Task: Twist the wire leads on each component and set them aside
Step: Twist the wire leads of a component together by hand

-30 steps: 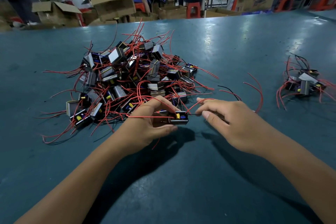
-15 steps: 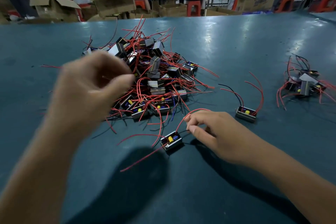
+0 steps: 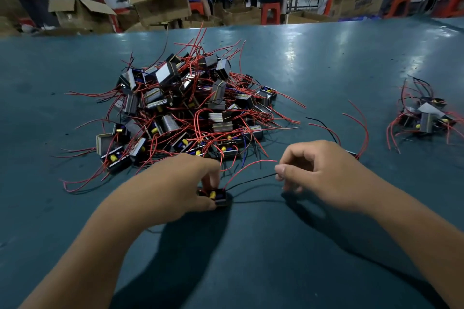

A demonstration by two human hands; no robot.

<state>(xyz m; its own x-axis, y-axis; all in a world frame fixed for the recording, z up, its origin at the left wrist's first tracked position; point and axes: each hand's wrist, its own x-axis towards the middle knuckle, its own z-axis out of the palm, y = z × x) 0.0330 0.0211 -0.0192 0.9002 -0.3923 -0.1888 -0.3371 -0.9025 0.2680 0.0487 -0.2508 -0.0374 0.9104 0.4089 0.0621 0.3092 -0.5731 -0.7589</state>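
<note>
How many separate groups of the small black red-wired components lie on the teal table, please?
2: the big tangled pile beyond the left hand, and a small cluster at far right. Loose singles near the right hand may be hidden.

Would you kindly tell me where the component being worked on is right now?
In the head view, the component sits low centre on the table, gripped by the left hand, just in front of the big pile.
</note>
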